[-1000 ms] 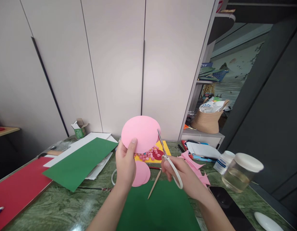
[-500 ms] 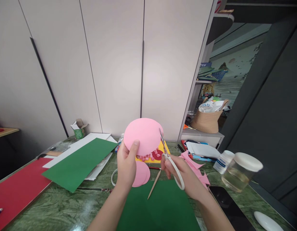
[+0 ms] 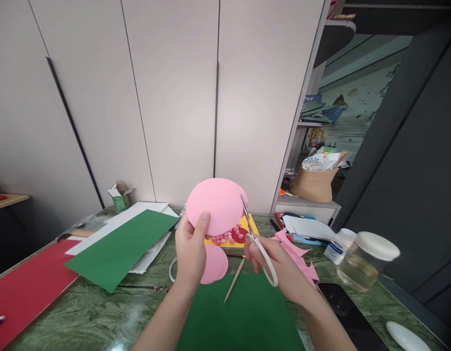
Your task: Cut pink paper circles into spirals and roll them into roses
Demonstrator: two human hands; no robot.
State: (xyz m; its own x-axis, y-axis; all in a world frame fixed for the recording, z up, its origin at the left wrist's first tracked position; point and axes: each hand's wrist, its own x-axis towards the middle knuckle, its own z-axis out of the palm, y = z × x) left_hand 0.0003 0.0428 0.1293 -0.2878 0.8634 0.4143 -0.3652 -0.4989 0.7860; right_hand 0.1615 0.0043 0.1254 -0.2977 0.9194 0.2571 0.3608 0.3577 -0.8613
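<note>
My left hand point(image 3: 192, 248) pinches a rounded piece of pink paper point(image 3: 216, 202) by its lower left edge, thumb on the near face, holding it up above the table. White-handled scissors point(image 3: 262, 256) are in my right hand point(image 3: 274, 263), fingers through the loops. Their blades lie at the right edge of the pink paper, one in front of it. Below, pink paper circles point(image 3: 213, 265) overlap on the table. A pointed wooden stick point(image 3: 234, 282) rests partly on a dark green sheet point(image 3: 240, 317). Pink paper offcuts point(image 3: 296, 251) lie beyond my right hand.
Behind the pink paper is a yellow sheet point(image 3: 253, 224) with small pink pieces. Green point(image 3: 123, 246) and red sheets point(image 3: 31, 287) cover the left side. On the right are a phone point(image 3: 347, 314), a white bottle point(image 3: 340, 245), a lidded jar point(image 3: 366, 263) and a white oval object point(image 3: 406, 336).
My left hand and the pink paper have shifted slightly left. The scissors have barely moved and stay at the paper's right edge.
</note>
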